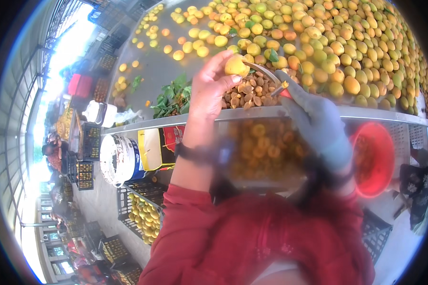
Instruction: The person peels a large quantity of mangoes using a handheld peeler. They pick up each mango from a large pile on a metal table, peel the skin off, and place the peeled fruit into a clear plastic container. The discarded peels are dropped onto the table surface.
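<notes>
My bare left hand [212, 85] holds a yellow apricot [236, 66] between thumb and fingers, above the metal table [142, 67]. In my right hand [315, 117], which wears a grey glove, is a curved knife [265, 72] with a red handle. The blade's tip meets the right side of the apricot; how deep it goes cannot be made out. A small orange-yellow piece of fruit [284, 84] sits by the handle. Beneath both hands lies a heap of brown fruit pits [248, 95]. Loose apricots [351, 53] cover the table beyond and to the right.
Green leaves [173, 98] lie left of the pits. Below the table's raised metal edge [371, 112], a blurred container of orange fruit [267, 146] stands before me. A white bucket [117, 158], a crate of apricots [144, 217] and a red bucket [374, 160] flank me. People [55, 151] are farther left.
</notes>
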